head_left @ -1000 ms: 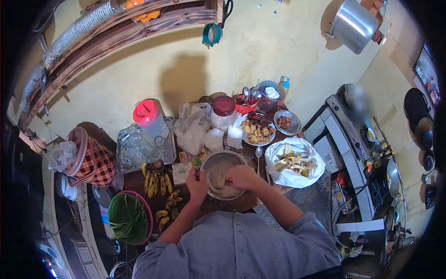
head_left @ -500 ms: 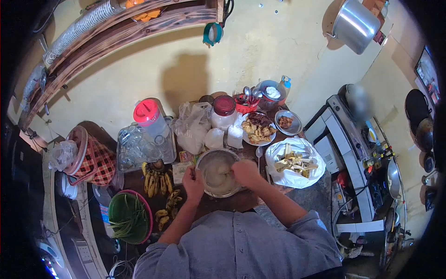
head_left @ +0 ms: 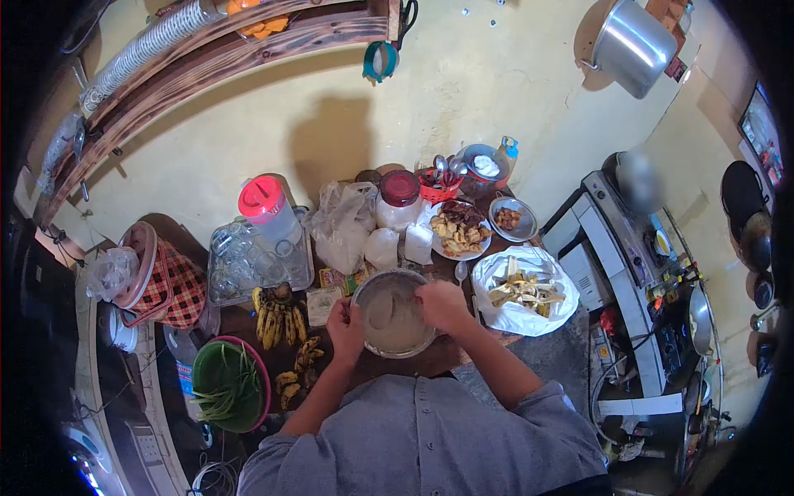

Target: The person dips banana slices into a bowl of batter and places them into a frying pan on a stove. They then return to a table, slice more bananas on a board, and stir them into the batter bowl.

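Observation:
A round metal bowl (head_left: 379, 347) holding a pale, thick batter (head_left: 401, 326) stands on the table in front of the body. On its left side my left hand (head_left: 345, 329) grips the rim with closed fingers. My right hand (head_left: 442, 306) is closed over the bowl's right edge; what it holds is hidden by the fingers. A swirl shows on the batter's surface. Behind the bowl are two small white bags (head_left: 382, 248) and a red-lidded jar (head_left: 399, 202). A metal spoon (head_left: 461, 271) lies to the right.
Bananas (head_left: 279, 322) lie left of the bowl, near a glass tray (head_left: 227, 293) with a red-lidded pitcher (head_left: 263, 207). A green basket (head_left: 223, 376) sits lower left. At right are a plate of fried food (head_left: 456, 227) and a white bag of peels (head_left: 529, 289); farther right, a stove (head_left: 616, 219).
My right hand has moved slightly to the right at the bowl's edge. The batter's surface has changed shape, and the bowl sits slightly lower and to the right.

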`<action>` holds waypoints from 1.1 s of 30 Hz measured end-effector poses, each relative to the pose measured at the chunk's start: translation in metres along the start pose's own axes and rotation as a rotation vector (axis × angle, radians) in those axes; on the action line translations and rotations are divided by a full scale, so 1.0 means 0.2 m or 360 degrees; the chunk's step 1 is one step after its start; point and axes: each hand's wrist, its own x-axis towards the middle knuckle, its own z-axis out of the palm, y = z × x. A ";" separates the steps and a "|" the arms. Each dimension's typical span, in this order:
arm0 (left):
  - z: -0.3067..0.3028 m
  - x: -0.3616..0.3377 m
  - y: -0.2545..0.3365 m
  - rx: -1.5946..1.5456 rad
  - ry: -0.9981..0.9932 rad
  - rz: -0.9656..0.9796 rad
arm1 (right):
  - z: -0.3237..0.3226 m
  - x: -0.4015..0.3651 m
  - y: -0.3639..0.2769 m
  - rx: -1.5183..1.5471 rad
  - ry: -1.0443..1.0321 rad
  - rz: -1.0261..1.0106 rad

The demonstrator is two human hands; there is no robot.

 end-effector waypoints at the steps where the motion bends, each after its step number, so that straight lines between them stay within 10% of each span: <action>1: 0.00 0.00 0.00 0.0024 -0.0011 0.0010 | 0.01 -0.02 -0.01 -0.0001 0.0001 0.0005; 3: 0.01 0.01 0.00 0.0049 -0.0024 0.0026 | 0.03 -0.04 -0.06 0.0077 -0.0209 -0.0435; 9: 0.02 0.00 0.05 0.0025 -0.0057 -0.0004 | 0.06 -0.01 0.04 -0.0012 0.0174 -0.0114; 13: 0.02 0.01 0.00 0.0013 -0.0039 0.0069 | -0.07 -0.09 -0.07 0.0055 -0.0243 -0.0402; 16: 0.02 0.00 0.03 0.0043 -0.0042 0.0070 | -0.06 -0.07 -0.01 0.0034 -0.0126 -0.0048; 22: 0.03 -0.01 0.05 0.0122 -0.0102 0.0127 | -0.04 -0.08 -0.07 -0.0079 -0.0218 -0.0449; 27: 0.02 0.00 -0.03 0.0107 -0.0038 0.0085 | -0.06 -0.08 0.02 -0.0345 -0.0181 0.0069; 31: 0.03 -0.01 -0.06 0.0089 -0.0067 0.0085 | -0.04 -0.14 -0.06 -0.0149 -0.0388 -0.0428; 33: 0.03 -0.01 -0.06 0.0064 -0.0097 0.0107 | 0.04 -0.10 -0.05 0.0118 -0.0010 -0.0226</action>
